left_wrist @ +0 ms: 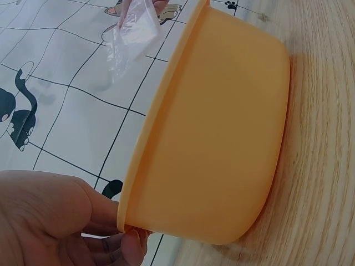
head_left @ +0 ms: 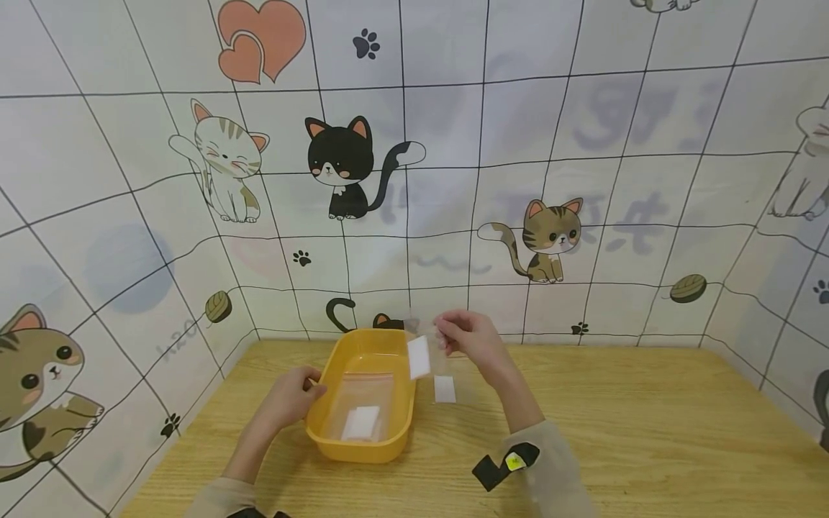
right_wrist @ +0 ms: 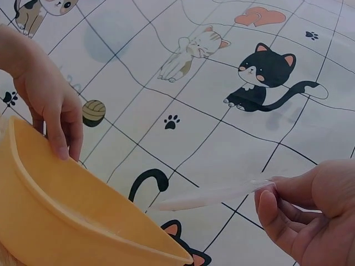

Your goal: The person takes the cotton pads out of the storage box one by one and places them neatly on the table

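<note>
My left hand (head_left: 291,398) grips the left rim of a yellow plastic basin (head_left: 313,417), thumb and fingers on either side of the rim in the right wrist view. Inside the basin lies a clear zip bag (head_left: 365,392) with white pieces in its lower part; whether other bags lie beneath it I cannot tell. Above the basin's right rim, my right hand (head_left: 476,344) pinches a small clear plastic bag (right_wrist: 216,197) by its edge. A white piece (head_left: 419,357) shows in that hanging bag. Under the right hand, another white piece (head_left: 445,389) rests on the table, apparently in clear plastic.
The basin stands on a wood-grain table (head_left: 635,424). A white cloth (head_left: 447,201) with a grid and printed cats hangs behind the table and along both sides. A black strap (head_left: 505,466) with a yellow patch sits at the right sleeve.
</note>
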{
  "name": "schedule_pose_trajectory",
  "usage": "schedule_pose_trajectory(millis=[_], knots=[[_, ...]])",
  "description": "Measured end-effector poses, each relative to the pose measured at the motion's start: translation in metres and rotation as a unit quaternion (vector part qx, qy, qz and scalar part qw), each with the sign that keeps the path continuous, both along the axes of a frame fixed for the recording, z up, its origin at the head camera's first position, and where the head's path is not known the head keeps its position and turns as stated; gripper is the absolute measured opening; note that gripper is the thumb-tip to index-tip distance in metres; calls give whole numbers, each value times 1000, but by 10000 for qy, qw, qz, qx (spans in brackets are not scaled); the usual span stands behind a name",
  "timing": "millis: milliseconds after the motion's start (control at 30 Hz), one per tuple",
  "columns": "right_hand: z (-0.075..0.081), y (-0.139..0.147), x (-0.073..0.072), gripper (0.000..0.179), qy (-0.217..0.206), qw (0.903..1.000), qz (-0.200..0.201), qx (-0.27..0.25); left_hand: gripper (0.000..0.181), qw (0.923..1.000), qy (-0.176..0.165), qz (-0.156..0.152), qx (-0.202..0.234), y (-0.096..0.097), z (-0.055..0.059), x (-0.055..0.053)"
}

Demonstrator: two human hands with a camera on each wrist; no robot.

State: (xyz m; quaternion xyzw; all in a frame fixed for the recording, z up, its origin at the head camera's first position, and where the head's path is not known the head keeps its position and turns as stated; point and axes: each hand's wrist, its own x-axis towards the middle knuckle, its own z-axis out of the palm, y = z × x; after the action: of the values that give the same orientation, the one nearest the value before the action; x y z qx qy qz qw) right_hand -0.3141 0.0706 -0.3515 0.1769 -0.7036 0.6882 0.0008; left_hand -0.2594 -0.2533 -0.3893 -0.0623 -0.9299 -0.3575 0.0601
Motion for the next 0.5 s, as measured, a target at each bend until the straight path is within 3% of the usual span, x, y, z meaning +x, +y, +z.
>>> schedule_pose_trajectory(millis=[500], knots=[[-13,29,-6,33,-126,9995,-273,133,18,10000,-9,10,1,0,-1,0]])
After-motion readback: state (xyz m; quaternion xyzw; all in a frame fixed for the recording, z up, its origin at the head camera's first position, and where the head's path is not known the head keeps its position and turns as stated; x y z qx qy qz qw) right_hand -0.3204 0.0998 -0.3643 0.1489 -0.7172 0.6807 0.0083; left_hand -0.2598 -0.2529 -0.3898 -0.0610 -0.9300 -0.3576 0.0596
